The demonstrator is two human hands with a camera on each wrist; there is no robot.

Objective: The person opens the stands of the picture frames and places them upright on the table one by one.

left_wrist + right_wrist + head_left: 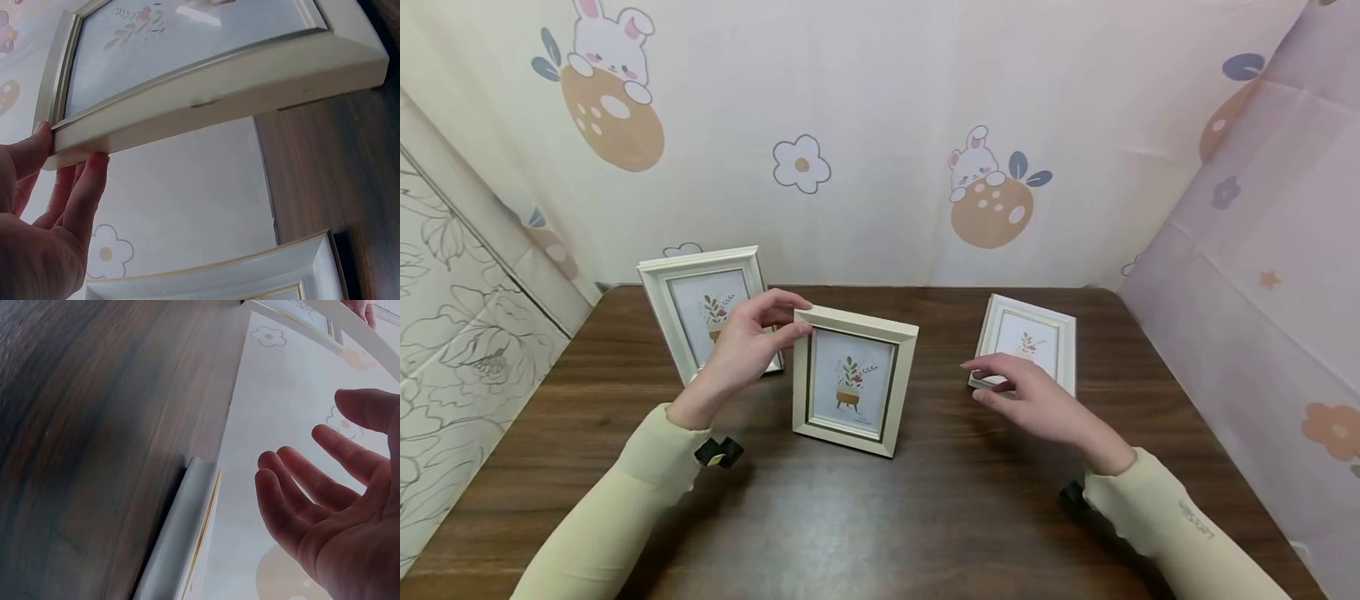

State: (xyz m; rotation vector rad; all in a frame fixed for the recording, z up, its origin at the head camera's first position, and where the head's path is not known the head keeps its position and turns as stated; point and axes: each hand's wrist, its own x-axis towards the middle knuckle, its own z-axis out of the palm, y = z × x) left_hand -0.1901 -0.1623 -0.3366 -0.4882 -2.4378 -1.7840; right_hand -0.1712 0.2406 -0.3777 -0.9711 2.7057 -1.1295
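In the head view a cream picture frame (852, 379) with a plant print stands upright at the middle of the table. My left hand (737, 346) pinches its upper left corner. The left wrist view shows the thumb on the front of the cream frame (206, 94) and fingertips on its side edge. Behind that hand a white picture frame (703, 304) stands upright, partly covered by it. My right hand (1033, 398) hovers before a smaller white picture frame (1030, 333), hiding its lower part. Nothing is in the spread fingers of the right hand (344, 506).
All three frames are on a dark brown wooden table (835, 525). A curtain (880, 100) printed with rabbits and flowers hangs along the table's far edge and right side. To the left is a white panel (460, 333) with line-drawn flowers.
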